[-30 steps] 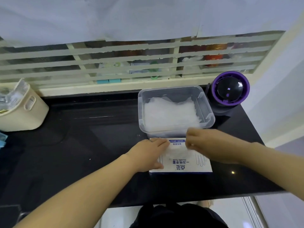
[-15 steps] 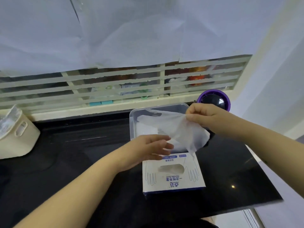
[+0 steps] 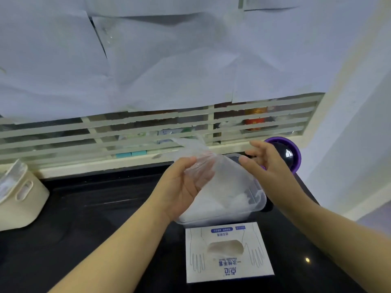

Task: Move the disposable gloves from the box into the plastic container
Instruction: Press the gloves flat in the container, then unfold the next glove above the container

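A white glove box (image 3: 229, 254) with an oval slot lies flat on the black counter near its front edge. Behind it stands a clear plastic container (image 3: 257, 205) with a pile of thin clear gloves inside. My left hand (image 3: 184, 187) is raised over the container's left side and holds a crumpled clear disposable glove (image 3: 197, 157) between thumb and fingers, its end sticking up. My right hand (image 3: 264, 166) hovers over the container's far right corner with fingers spread and nothing in it, a little apart from the glove.
A cream basket (image 3: 19, 199) stands at the left of the black counter (image 3: 95, 218). A purple-rimmed round device (image 3: 289, 155) sits behind the container at the right. A slatted window ledge (image 3: 105, 168) runs along the back, a white wall at the right.
My right hand pulled a glove out of the box and up, then let it go. The glove is now in my raised left hand, which has left the box. The view tilted up.
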`<state>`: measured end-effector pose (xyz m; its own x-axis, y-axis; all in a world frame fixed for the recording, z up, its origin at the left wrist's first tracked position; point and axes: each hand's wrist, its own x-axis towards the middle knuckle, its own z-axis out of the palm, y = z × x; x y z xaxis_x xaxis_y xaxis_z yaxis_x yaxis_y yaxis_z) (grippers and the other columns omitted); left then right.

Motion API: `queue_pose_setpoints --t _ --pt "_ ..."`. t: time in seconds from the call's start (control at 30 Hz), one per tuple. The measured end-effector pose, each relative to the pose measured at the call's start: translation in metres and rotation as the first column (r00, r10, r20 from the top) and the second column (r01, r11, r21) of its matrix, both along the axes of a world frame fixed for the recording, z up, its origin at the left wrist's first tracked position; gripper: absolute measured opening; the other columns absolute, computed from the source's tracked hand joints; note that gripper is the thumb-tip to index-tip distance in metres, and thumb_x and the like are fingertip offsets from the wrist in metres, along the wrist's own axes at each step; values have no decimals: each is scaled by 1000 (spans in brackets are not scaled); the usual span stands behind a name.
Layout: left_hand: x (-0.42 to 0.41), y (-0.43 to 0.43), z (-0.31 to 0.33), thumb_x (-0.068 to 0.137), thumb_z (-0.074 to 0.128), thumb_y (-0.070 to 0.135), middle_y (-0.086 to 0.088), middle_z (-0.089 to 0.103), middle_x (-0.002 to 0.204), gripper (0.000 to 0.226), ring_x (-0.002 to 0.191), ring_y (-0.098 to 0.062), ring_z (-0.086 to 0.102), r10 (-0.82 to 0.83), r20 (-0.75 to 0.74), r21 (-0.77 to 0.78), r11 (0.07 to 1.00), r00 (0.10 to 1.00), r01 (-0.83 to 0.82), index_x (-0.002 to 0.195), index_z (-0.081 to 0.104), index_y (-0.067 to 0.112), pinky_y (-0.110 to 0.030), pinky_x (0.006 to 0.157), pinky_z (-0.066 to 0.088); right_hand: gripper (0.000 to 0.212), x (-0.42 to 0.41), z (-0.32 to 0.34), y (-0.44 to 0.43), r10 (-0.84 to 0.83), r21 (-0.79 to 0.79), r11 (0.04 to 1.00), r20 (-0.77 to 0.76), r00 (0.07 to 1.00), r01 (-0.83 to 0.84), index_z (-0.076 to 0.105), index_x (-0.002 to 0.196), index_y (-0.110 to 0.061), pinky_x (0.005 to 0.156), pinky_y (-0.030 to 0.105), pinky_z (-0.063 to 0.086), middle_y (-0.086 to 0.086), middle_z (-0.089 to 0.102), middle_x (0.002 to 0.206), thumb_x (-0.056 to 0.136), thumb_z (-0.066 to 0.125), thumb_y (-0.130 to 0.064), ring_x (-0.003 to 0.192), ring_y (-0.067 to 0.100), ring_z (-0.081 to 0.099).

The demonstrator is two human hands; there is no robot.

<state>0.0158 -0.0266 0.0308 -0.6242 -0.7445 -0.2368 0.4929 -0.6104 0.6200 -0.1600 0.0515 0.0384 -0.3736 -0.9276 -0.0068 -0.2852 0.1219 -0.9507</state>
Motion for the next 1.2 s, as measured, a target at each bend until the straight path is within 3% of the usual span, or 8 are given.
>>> queue_pose_setpoints --t 0.1,0.17,0.47,0.67,0.8,0.93,1.07,1.2 --pt "-4 -15 2 78 57 8 -16 72 97 28 85 -21 73 58 -59 30 998 997 -57 102 64 -3 -29 77 58 70 4 -16 -4 -93 339 920 674 733 -195 53 114 -15 89 40 49 12 60 120 66 58 -65 111 29 57" --pt "-7 -21 2 76 57 7 -15 72 95 28 82 -20 73 78 -61 21 997 995 -77 102 65 -3 -29 74 59 77 10 -20 -8 -72 337 880 791 607 -335 58 117 -7 96 46 46 17 64 120 66 58 -66 115 33 56" --pt "2 -20 -13 74 57 7 5 33 53 6 35 -5 34 95 47 71 993 994 -98 79 55 10 -23 56 54 35 4 2 -40 287 -124 953 661 694 -277 66 112 -9 87 35 51 11 67 109 82 54 -22 102 28 60" --pt "38 -17 -45 83 59 12 5 34 55 10 39 -4 29 15 366 117 991 931 -62 78 52 15 -23 60 51 47 -24 6 -38 368 -188 921 707 604 -341 68 116 -8 87 36 55 15 65 120 75 45 -11 110 28 63" --pt "44 -29 -35 96 55 24 4 53 66 15 61 -9 50 217 546 -104 976 809 -192 83 63 18 -28 76 46 67 -32 9 -38 384 -108 898 664 642 -426 38 136 13 88 34 55 11 63 127 71 44 -5 120 27 59" --pt "32 -37 -12 80 47 64 9 68 112 45 111 -11 60 68 619 -351 916 783 197 112 59 35 -35 99 43 51 -29 13 -36 443 -110 865 622 645 -489 45 117 16 77 29 56 13 66 121 68 42 2 108 25 66" --pt "15 -36 -4 86 56 61 5 70 115 45 110 -14 64 -124 720 -401 730 683 554 115 65 28 -40 106 43 51 -27 11 -35 487 -69 818 613 623 -571 54 120 8 81 32 56 18 65 120 71 42 3 106 28 66" --pt "6 -48 -6 86 65 45 -3 74 103 31 95 -18 67 -12 709 -451 761 705 466 105 74 22 -47 103 45 50 -35 -7 -37 401 3 854 633 662 -520 56 122 4 87 37 56 20 65 119 72 49 1 111 32 63"
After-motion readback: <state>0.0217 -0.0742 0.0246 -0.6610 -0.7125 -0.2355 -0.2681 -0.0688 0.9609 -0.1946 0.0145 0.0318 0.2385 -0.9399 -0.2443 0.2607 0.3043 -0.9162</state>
